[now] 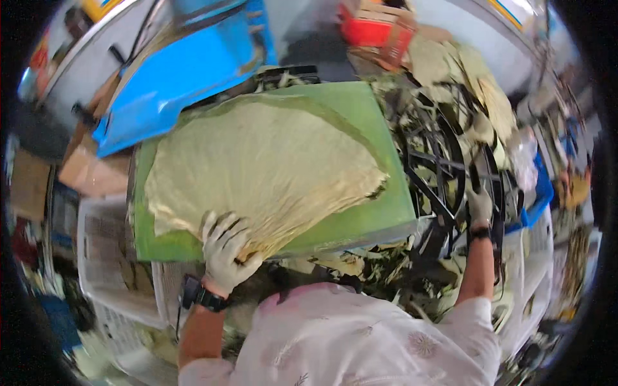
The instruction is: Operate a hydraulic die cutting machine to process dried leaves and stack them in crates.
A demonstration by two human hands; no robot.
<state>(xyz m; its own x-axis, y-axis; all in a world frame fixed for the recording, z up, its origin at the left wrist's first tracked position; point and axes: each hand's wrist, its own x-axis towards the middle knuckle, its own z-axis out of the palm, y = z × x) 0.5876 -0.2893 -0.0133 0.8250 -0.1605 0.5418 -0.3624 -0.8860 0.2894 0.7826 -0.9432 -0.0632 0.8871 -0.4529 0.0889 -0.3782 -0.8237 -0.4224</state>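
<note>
A pale yellowish-green sheet, apparently leather (270, 154), lies spread on a green cutting board (357, 227). Its creased, gathered front end is under my left hand (227, 251), which wears a white glove; the thumb and fingers grip the near edge. Off the board's right side, my gloved right hand (479, 207) is among curved black strip frames (449, 144) that look like cutting dies. A black strip (475, 176) runs up from its fingers, which appear closed around it. The fingertips are partly hidden.
A blue panel (188, 72) overhangs the board's back left. White plastic crates (113, 294) stand at the left, beside a cardboard box (96, 166). Leather scraps (386, 270) lie below the front edge. A red container (367, 31) and pale sheets (434, 62) are behind the frames.
</note>
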